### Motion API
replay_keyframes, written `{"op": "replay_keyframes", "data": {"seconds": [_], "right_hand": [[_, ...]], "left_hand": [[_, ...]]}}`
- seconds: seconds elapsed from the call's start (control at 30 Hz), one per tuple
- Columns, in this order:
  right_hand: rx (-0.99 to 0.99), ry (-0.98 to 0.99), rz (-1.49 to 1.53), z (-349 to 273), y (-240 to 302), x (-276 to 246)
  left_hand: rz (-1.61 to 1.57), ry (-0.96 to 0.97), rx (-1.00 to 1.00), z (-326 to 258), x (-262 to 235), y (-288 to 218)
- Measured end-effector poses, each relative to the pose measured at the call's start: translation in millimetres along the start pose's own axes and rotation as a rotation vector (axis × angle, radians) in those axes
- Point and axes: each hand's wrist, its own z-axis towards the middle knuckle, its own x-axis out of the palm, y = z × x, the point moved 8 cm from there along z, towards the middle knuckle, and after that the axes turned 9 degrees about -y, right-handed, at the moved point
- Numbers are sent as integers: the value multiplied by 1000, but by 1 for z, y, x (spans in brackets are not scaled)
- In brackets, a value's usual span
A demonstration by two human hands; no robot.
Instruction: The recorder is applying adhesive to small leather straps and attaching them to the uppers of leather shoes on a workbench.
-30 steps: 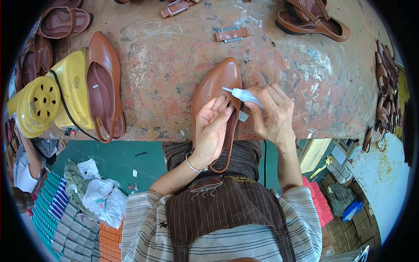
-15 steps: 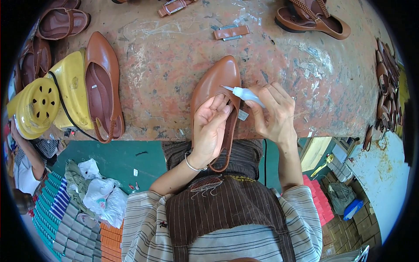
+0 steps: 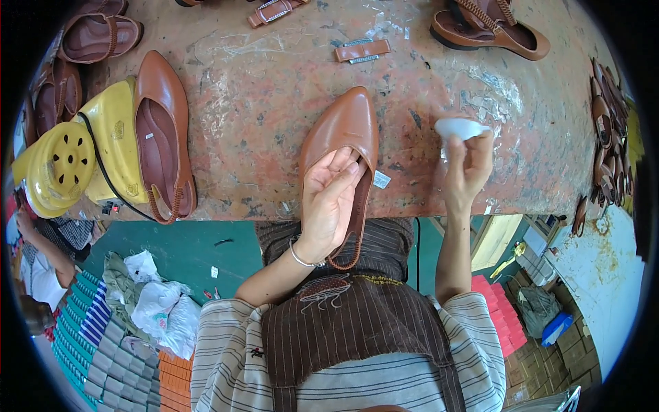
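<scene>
— What is the left hand (image 3: 329,199) doing?

— It is cupping the open back of a pointed brown shoe (image 3: 341,147), fingers curled over the opening and gripping it. The shoe is lying near the front edge of the desk (image 3: 274,89), toe pointing away from the person, its heel strap hanging over the edge.

— What is that shoe looking like?

— Smooth, glossy leather, narrowing to a sharp toe, with a braided strap at the back.

— And the right hand (image 3: 465,168)?

— It is pinching a small white tube (image 3: 458,128), soft and flattened, just to the right of the shoe and clear of it. The fingers are closing tightly around it.

— What is the desk surface showing?

— A worn reddish-brown top, scuffed and blotched with pale shiny patches.

— Anything else lying around?

— A matching brown slingback (image 3: 161,130) is resting on a yellow plastic shoe form (image 3: 113,137) at the left. A short brown strap with a metal buckle (image 3: 362,50) is lying further back, and a darker sandal (image 3: 491,27) is sitting at the far right.
</scene>
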Motion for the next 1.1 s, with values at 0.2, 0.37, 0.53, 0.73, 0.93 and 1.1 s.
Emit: {"op": "replay_keyframes", "data": {"seconds": [0.2, 0.37, 0.53, 0.73, 0.93, 1.1], "right_hand": [[-222, -124, -473, 14, -18, -15], [-221, -387, -434, -29, 12, -32], [-565, -12, -350, 2, 57, 56], [-582, 260, -453, 61, 31, 124], [65, 138, -8, 39, 16, 78], [419, 255, 264, -2, 30, 72]], "left_hand": [[-40, 16, 4, 0, -3, -1], [-8, -45, -9, 2, -6, 1], [-14, -89, 7, 2, -8, -3], [-68, -23, 3, 4, -2, 1], [-76, -67, 7, 3, -10, 0], [-30, -131, -16, 0, 2, -7]]}}
